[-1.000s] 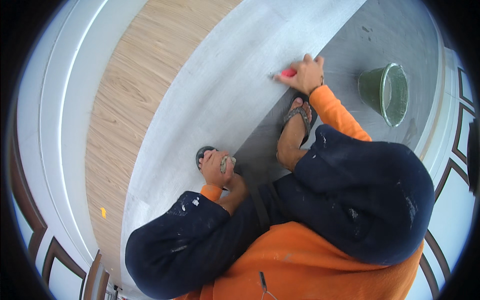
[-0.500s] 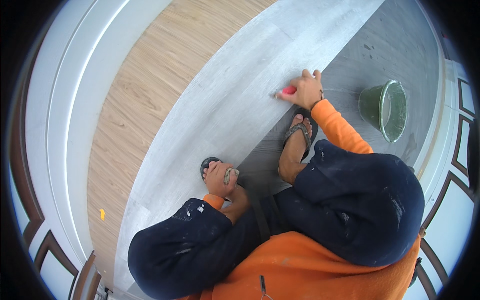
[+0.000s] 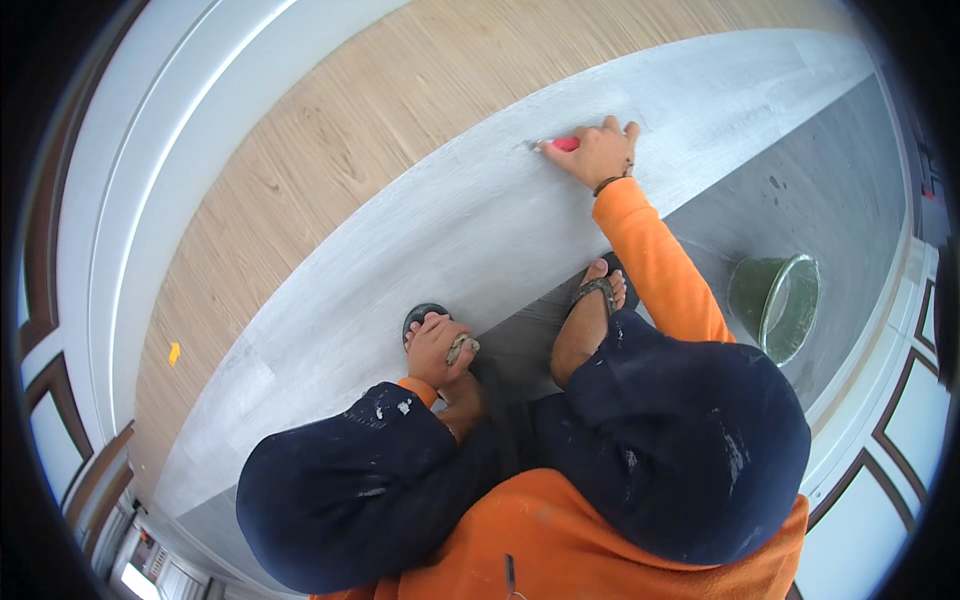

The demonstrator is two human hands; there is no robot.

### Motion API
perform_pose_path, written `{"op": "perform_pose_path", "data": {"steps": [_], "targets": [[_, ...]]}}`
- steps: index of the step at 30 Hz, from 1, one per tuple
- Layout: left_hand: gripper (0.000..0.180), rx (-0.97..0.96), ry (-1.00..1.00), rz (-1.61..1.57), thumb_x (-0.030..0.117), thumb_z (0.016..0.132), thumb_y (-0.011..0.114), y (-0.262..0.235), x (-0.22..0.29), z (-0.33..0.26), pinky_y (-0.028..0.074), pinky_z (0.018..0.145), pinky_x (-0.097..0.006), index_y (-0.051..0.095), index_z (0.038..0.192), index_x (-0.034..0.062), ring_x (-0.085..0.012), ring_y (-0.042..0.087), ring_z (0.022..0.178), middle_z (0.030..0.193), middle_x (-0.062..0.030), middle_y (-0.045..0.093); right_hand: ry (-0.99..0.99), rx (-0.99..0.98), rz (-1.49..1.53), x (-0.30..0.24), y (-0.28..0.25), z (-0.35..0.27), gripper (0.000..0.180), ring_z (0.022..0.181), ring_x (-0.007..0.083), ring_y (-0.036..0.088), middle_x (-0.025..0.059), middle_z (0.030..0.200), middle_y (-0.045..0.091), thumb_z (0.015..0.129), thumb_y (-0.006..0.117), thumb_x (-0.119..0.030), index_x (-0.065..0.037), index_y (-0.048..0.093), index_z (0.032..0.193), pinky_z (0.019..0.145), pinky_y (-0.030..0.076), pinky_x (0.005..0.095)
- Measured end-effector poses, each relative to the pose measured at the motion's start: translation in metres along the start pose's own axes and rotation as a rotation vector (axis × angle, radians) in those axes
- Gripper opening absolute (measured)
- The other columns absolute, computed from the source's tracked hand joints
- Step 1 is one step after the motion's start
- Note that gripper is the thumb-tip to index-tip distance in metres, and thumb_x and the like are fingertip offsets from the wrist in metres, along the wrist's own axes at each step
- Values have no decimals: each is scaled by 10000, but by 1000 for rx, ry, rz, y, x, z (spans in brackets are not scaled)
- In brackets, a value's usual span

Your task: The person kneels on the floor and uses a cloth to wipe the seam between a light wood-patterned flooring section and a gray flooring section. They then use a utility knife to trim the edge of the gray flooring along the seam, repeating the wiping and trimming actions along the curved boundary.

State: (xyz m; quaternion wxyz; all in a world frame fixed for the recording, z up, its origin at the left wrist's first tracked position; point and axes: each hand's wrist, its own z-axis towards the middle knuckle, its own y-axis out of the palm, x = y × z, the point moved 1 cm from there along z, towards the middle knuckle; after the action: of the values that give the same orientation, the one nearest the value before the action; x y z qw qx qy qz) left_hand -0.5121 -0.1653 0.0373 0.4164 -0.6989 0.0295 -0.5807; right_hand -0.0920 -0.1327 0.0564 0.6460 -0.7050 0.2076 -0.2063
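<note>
My right hand (image 3: 598, 152) is closed round a small red-handled tool (image 3: 566, 144) with a thin grey tip; its exact kind I cannot make out. The tip is at the pale grey floor strip (image 3: 470, 215), ahead of my right foot. Down by my left foot, my left hand (image 3: 433, 350) is closed on what looks like a crumpled beige cloth (image 3: 462, 349). That hand covers much of the foot and its sandal (image 3: 424, 312).
A green bucket (image 3: 752, 290) with a whitened inside stands on dark grey floor (image 3: 800, 190) at right. Wood-look flooring (image 3: 330, 150) lies beyond the pale strip, with a small yellow scrap (image 3: 174, 353) on it. White panelled walls (image 3: 868, 500) curve along both sides.
My right hand has moved with the red-handled tool from near the dark floor's edge farther onto the pale strip. The whole view has turned. My left hand stays by the left foot.
</note>
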Motion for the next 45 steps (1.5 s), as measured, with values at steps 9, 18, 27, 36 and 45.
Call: {"op": "perform_pose_path", "data": {"steps": [9,18,27,36,45], "targets": [[204,-17,-68,22,211,879,716,-1,4,-1,510,1026,-475,723,1040,86,-385,671,1081,1014,-93,729,-91,13,30,-7,-7,3,668,862,246,579,78,659,699,861,634,-733,-100,812,749,925,309,469],[200,-37,-33,0,207,876,717,-2,2,0,501,1032,-470,720,1036,88,-379,672,1097,1016,-90,729,-95,-27,18,-13,-8,-2,701,831,247,578,93,641,688,862,616,-756,-93,814,749,911,318,466],[201,-36,-49,-5,210,876,720,0,1,-1,495,1040,-475,717,1036,89,-381,661,1088,1012,-90,720,-71,-50,4,-15,-8,-2,712,834,249,584,90,652,695,867,611,-755,-82,810,748,911,318,464],[202,-28,-41,-5,215,872,731,-1,0,-3,496,1034,-467,720,1037,99,-374,664,1104,1029,-86,730,-86,-64,-26,-13,-9,1,708,840,252,594,90,676,706,870,612,-758,-89,822,771,901,319,456],[215,-31,-46,9,214,867,726,0,-1,-2,505,1027,-467,725,1049,99,-377,670,1107,1019,-84,733,-47,-90,-50,-3,-14,4,717,850,248,607,87,671,703,881,593,-769,-100,829,781,903,324,454]]}}
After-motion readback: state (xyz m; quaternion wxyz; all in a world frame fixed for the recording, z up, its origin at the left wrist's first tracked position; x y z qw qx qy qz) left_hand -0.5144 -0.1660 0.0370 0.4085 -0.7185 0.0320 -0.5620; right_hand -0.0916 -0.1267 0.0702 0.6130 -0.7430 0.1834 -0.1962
